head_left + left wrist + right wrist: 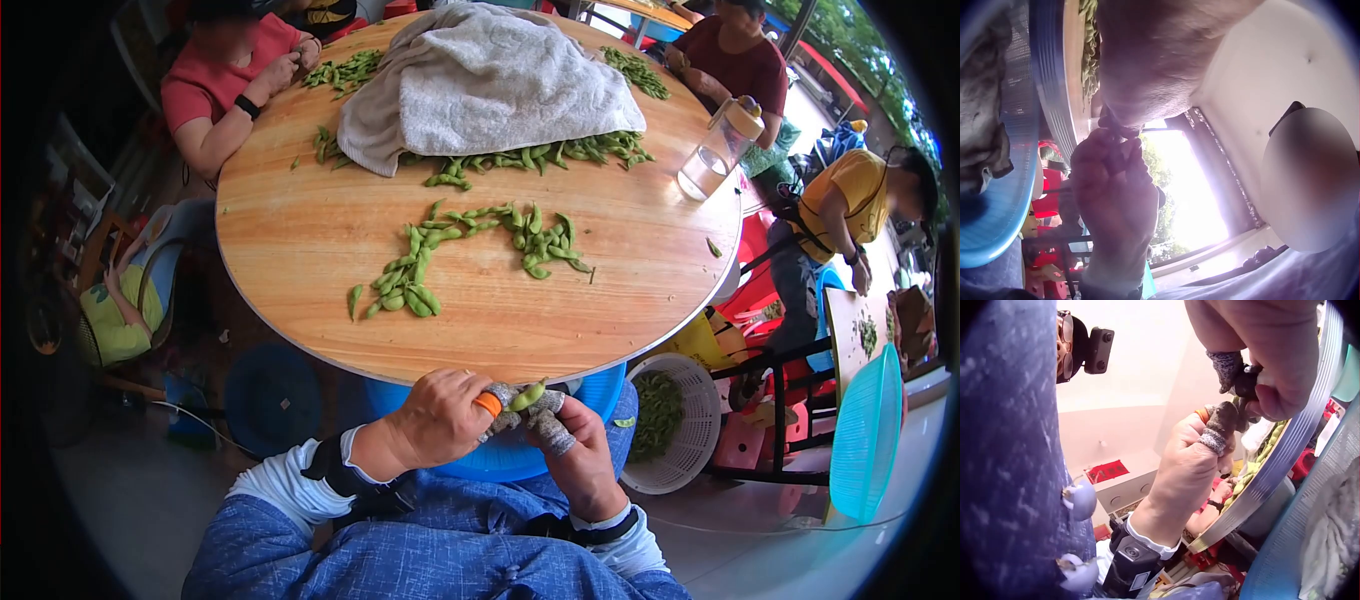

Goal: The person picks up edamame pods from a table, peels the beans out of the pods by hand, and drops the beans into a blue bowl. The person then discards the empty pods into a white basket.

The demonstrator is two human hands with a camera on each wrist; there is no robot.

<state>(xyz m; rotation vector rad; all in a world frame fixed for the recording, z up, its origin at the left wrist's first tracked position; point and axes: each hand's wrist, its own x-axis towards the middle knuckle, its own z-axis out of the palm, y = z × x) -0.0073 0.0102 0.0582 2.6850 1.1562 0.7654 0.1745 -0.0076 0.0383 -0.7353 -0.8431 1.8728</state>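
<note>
Pod handling: I judge the step in hand to be opening this green pod (527, 395). I'd brace one end with one hand and press along the seam with the other, using the wrapped fingertips, gently enough not to crush the beans.
Pod angle: I'd turn the seam towards the opposing thumb and work low, so anything loose drops into the basin below.
Pod look: bright green, plump and slightly curved, with swellings along its length; from my view it looks unopened, though the fingers hide part of it.
Pod place: between the two hands, just off the worktop's near edge.
Left hand (445, 410): fingers curled in, pinching at the pod; an orange band circles one finger.
Right hand (585, 455): thumb and finger, in grey wraps, close on the pod from the other side.
Basin (604, 389): blue, beneath the hands.
Worktop (480, 340): round, wood-patterned, with loose pods (410, 270) in an uneven arc and more under a greyish towel (500, 85).
</note>
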